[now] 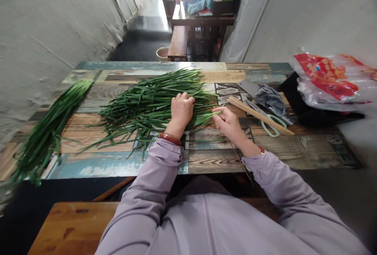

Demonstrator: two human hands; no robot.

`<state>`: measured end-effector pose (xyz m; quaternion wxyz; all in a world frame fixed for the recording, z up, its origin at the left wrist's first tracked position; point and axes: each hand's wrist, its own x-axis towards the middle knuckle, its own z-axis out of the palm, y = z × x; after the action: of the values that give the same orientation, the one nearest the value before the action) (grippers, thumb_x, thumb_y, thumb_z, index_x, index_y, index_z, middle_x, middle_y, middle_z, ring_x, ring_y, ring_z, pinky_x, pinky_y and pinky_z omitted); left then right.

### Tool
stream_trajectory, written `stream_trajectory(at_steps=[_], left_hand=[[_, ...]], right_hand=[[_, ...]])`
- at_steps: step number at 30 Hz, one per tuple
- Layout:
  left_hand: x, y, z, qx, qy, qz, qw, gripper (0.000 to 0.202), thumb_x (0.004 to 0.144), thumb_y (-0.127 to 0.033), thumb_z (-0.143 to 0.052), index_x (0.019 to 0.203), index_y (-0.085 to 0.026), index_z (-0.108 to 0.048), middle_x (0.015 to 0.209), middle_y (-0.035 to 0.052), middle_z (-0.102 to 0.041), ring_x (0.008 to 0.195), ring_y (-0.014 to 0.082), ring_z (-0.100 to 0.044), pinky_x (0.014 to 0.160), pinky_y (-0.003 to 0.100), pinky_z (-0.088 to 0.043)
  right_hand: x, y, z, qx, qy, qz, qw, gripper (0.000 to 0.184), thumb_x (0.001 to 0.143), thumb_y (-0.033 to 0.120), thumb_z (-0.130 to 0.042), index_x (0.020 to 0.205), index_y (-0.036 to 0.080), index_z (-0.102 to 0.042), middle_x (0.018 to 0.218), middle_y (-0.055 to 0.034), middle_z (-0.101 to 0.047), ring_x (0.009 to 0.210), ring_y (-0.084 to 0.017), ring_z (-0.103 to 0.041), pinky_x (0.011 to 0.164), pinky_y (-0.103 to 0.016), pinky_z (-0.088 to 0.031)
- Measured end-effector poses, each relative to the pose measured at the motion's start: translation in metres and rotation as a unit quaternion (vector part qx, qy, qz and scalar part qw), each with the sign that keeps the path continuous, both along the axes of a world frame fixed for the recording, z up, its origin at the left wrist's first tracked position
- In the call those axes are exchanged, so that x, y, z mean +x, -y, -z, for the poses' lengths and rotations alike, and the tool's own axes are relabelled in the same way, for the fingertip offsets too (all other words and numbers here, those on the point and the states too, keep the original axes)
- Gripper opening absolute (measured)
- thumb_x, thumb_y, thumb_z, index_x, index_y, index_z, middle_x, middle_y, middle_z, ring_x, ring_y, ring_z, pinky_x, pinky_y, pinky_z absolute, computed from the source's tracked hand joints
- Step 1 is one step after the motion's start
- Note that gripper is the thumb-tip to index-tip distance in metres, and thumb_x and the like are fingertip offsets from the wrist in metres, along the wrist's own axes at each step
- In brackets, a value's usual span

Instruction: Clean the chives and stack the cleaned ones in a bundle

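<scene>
A large heap of garlic chives lies across the middle of the table, its pale stem ends to the right. My left hand rests on the heap, fingers curled down into the leaves and closed on some of them; its fingertips are hidden. At the stem ends, my right hand pinches a few pale chive stems between thumb and fingers. A second bunch of chives lies apart at the table's left end. Beside my right hand is a bundle of thin wooden sticks, lying over scissors with light green handles.
Right of the sticks are a grey cloth and a flat metal blade. A red and clear plastic bag sits at the table's right end. Beyond the patterned wooden table stand a bench and a basket.
</scene>
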<state>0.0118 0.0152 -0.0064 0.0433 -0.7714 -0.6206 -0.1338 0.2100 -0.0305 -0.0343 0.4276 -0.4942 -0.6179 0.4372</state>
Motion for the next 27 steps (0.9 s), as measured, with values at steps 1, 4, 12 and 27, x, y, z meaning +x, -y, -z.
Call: stream_trajectory(at_steps=[1, 4, 12, 27], left_hand=[[0.0002, 0.0002, 0.0001, 0.002, 0.000, 0.001, 1.000, 0.025, 0.097, -0.023, -0.047, 0.096, -0.022, -0.072, 0.111, 0.0123, -0.066, 0.107, 0.0304, -0.055, 0.082, 0.042, -0.039], [0.0006, 0.0010, 0.0001, 0.008, -0.004, 0.003, 1.000, 0.027, 0.098, -0.023, -0.044, 0.095, -0.021, -0.070, 0.109, 0.0125, -0.066, 0.105, 0.0306, -0.055, 0.081, 0.042, -0.039], [-0.0002, 0.0037, -0.0005, 0.018, -0.002, -0.001, 1.000, 0.022, 0.096, -0.020, -0.046, 0.106, -0.022, -0.066, 0.111, 0.0117, -0.065, 0.105, 0.0287, -0.056, 0.082, 0.041, -0.039], [0.0009, 0.0015, 0.0053, 0.017, -0.002, 0.012, 1.000, 0.026, 0.096, -0.017, -0.046, 0.093, -0.021, -0.072, 0.108, 0.0131, -0.065, 0.103, 0.0287, -0.055, 0.080, 0.041, -0.039]], right_hand=[[0.0001, 0.0001, -0.0001, 0.005, 0.000, 0.001, 1.000, 0.028, 0.088, 0.041, -0.055, 0.106, 0.019, -0.059, 0.051, 0.0086, -0.052, 0.044, -0.010, -0.045, 0.050, -0.023, -0.034], [0.0000, 0.0008, -0.0021, 0.006, -0.003, 0.003, 1.000, 0.029, 0.087, 0.042, -0.056, 0.105, 0.019, -0.059, 0.050, 0.0086, -0.052, 0.043, -0.010, -0.044, 0.048, -0.023, -0.033], [-0.0014, 0.0019, -0.0049, -0.002, -0.009, 0.009, 1.000, 0.032, 0.086, 0.045, -0.058, 0.103, 0.019, -0.060, 0.049, 0.0086, -0.052, 0.041, -0.009, -0.043, 0.045, -0.022, -0.032], [-0.0008, 0.0013, -0.0001, -0.021, -0.026, 0.009, 0.999, 0.040, 0.084, 0.054, -0.062, 0.103, 0.019, -0.058, 0.048, 0.0091, -0.051, 0.039, -0.008, -0.040, 0.041, -0.021, -0.029]])
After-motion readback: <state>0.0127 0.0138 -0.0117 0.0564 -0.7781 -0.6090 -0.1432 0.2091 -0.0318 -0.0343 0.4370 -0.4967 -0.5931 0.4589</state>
